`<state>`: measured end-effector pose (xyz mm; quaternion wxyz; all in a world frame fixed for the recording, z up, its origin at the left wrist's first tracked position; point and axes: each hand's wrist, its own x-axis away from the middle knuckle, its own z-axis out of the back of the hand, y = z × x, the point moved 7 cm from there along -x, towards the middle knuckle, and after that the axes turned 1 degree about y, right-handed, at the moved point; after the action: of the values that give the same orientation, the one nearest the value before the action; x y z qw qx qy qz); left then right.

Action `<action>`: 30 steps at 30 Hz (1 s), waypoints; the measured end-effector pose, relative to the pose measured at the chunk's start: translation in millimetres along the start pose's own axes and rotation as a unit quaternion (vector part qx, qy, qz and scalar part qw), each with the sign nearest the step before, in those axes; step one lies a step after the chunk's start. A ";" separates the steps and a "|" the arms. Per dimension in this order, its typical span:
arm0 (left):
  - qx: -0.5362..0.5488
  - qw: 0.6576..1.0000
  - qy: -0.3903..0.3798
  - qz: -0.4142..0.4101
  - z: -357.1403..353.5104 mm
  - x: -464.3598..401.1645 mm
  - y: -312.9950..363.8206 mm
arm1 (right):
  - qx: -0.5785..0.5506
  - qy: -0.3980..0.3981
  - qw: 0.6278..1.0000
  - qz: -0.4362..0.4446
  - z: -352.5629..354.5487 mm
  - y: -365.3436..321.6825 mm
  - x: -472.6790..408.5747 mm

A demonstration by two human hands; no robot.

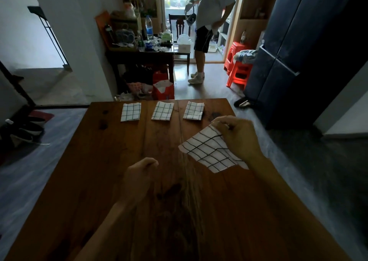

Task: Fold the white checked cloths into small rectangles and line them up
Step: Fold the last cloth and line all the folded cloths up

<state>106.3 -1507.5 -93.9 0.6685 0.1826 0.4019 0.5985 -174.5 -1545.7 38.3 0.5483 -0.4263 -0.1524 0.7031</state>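
Folded checked cloth [209, 151] pinched by right hand [237, 137], long axis diagonal, left hand [139, 175] loosely curled, holding nothing

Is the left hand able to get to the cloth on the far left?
Probably yes. The left hand holds nothing, and only bare table lies between it and the far-left cloth. It would need a forward stretch.
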 end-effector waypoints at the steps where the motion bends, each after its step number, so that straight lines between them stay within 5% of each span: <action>1: 0.023 1.000 0.005 -0.010 0.7 -3.8 10.6 | 0.006 -0.014 1.000 0.016 -9.0 -1.4 3.3; 7: -0.040 0.986 -0.074 -0.142 -25.1 -21.0 63.9 | -0.014 -0.085 0.994 0.061 -50.6 -18.6 26.9; 12: 0.022 0.982 -0.093 -0.160 -26.6 -18.6 61.8 | -0.054 -0.089 0.994 0.036 -62.2 -29.1 36.2; 19: 0.146 0.984 -0.101 -0.007 -22.8 -3.5 8.8 | 0.022 -0.147 0.984 -0.097 -79.9 5.3 57.5; 23: 0.221 0.963 -0.119 0.101 -26.2 9.5 -26.0 | 0.018 -0.225 0.958 -0.178 -102.6 47.6 98.3; 30: 0.250 0.921 -0.169 0.245 -60.9 28.3 -79.2 | -0.009 -0.236 0.948 -0.215 -134.7 94.8 103.8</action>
<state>110.9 -1512.3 -197.5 0.4910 0.5351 0.3626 0.5841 -135.7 -1519.7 -150.7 0.6310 -0.2098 -0.3718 0.6477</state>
